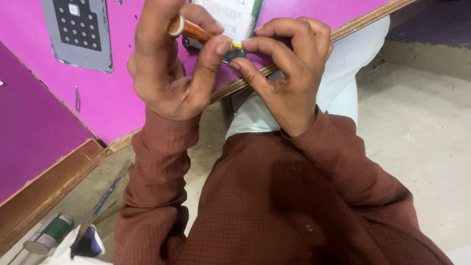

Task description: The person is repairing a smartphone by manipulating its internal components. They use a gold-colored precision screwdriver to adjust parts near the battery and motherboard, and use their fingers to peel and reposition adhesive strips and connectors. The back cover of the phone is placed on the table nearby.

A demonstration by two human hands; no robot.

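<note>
My left hand (169, 64) holds a small roll of amber tape (189, 29) with a white core, gripped between thumb and fingers. My right hand (287, 68) pinches the free end of the tape next to my left thumb, over a small dark part (234, 54) at the desk edge. Both hands are raised in front of my chest, above the wooden edge of the pink desk (122, 105). A flat white battery-like pack (230, 14) with a green edge lies on the desk just behind my fingers, partly hidden by them.
A grey phone back cover (81, 32) lies on the pink desk at the upper left, a thin metal tool (77, 99) below it. On the floor at the lower left lie a green-and-white can (49, 233) and scraps. Concrete floor (422, 132) extends to the right.
</note>
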